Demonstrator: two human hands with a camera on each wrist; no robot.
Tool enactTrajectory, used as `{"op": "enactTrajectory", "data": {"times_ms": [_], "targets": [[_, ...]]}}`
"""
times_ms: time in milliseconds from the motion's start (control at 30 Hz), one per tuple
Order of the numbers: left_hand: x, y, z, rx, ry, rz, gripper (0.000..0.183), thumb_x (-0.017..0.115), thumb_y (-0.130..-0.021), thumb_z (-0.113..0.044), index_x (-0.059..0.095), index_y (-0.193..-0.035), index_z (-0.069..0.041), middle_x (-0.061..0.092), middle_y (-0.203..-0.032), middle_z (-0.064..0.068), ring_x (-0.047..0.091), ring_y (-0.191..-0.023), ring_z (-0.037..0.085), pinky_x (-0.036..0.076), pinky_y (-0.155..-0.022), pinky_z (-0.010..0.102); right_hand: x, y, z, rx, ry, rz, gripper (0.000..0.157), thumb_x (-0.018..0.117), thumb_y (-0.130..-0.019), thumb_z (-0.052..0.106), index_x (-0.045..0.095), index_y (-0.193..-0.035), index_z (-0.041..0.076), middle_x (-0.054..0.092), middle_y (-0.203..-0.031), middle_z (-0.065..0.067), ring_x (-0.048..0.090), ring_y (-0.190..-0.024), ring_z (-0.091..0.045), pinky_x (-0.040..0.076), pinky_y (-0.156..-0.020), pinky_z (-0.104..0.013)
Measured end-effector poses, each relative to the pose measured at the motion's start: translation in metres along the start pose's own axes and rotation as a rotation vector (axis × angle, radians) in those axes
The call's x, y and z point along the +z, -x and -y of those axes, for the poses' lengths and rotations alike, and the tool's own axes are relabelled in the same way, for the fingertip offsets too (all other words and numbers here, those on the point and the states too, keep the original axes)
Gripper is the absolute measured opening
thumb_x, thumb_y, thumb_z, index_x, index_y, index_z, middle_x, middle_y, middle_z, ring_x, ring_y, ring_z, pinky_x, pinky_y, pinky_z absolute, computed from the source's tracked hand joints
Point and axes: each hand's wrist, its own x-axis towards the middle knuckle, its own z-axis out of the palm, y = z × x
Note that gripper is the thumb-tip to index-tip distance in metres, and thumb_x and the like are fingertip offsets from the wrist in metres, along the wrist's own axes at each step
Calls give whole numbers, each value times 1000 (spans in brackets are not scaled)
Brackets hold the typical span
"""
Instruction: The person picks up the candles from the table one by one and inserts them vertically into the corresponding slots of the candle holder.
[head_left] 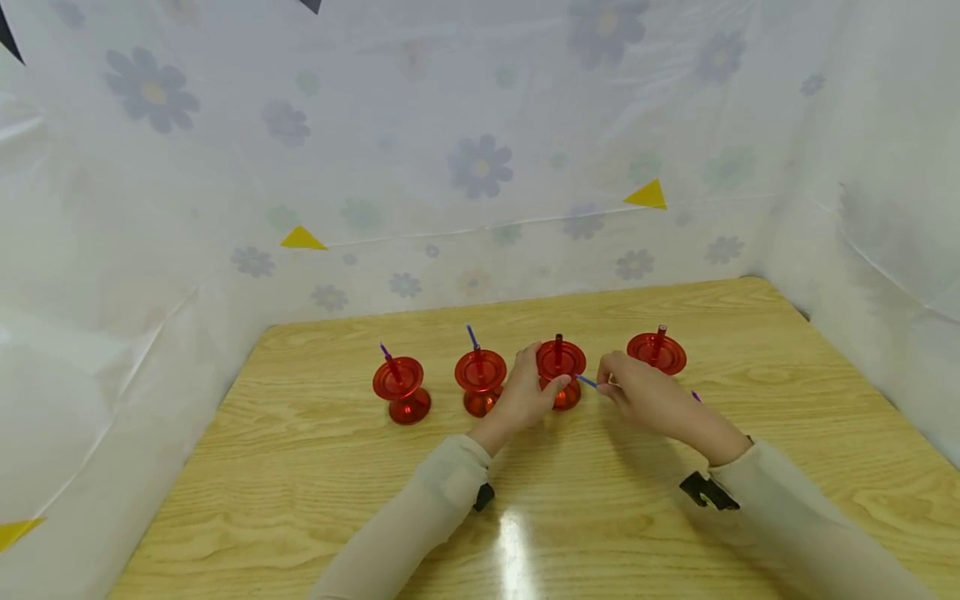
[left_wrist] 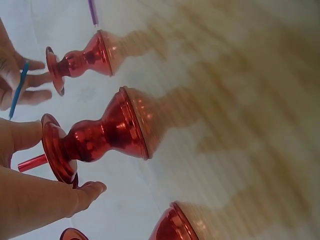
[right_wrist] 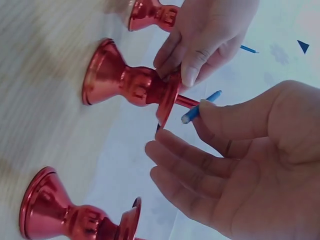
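My left hand [head_left: 522, 398] holds a red metallic candle holder [head_left: 567, 395] by its dish, thumb and fingers at opposite sides of the rim. The holder stands upright on the table, and its central tube [left_wrist: 32, 163] rises bare from the dish. Just to the right, my right hand [head_left: 651, 397] pinches a thin blue candle [right_wrist: 202, 106] between thumb and index finger. That candle is tilted and crosses close by the tube's tip in the right wrist view. The other fingers [right_wrist: 190, 175] of this hand spread beside the dish.
Left of my hands stand two matching holders, one with a purple candle [head_left: 386, 351], one with a blue candle [head_left: 471, 336]. Another holder [head_left: 657, 353] with a bare tube stands behind my right hand. A purple candle [head_left: 697, 397] shows beside that wrist. Flowered sheeting [head_left: 480, 242] encloses the table.
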Motion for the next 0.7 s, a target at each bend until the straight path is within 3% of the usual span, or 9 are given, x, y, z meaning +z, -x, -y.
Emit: {"op": "enactTrajectory", "data": {"times_ms": [133,267,533,700], "targets": [[0,0,-1,4,-5,6,69,55,-87,-32,20,-139,-2,30,-136,15,41,-118,24,39,-94,36,-5,-9,3,4,-114,-36,5,56,-87,7,50,-87,7,53,-86,-4,56,-77,-18,48,-63,-31],[-1,2,0,18,9,13,69,54,-87,-31,19,-139,-1,30,-135,16,43,-116,24,40,-92,35,-9,-23,4,43,-276,-69,8,54,-88,12,55,-92,5,56,-91,-5,56,-89,-22,48,-76,-39],[-3,3,-2,20,10,20,68,54,-88,-30,19,-139,0,30,-134,17,43,-115,24,40,-92,37,1,-52,-1,164,-529,-212,23,52,-89,27,58,-102,8,59,-103,-10,57,-97,-27,47,-81,-44],[-3,3,-3,26,5,22,69,54,-87,-30,19,-138,0,31,-134,17,43,-115,24,40,-93,37,-2,-56,15,151,-613,-293,20,53,-89,15,57,-101,0,58,-101,-17,56,-97,-32,45,-83,-47]]}}
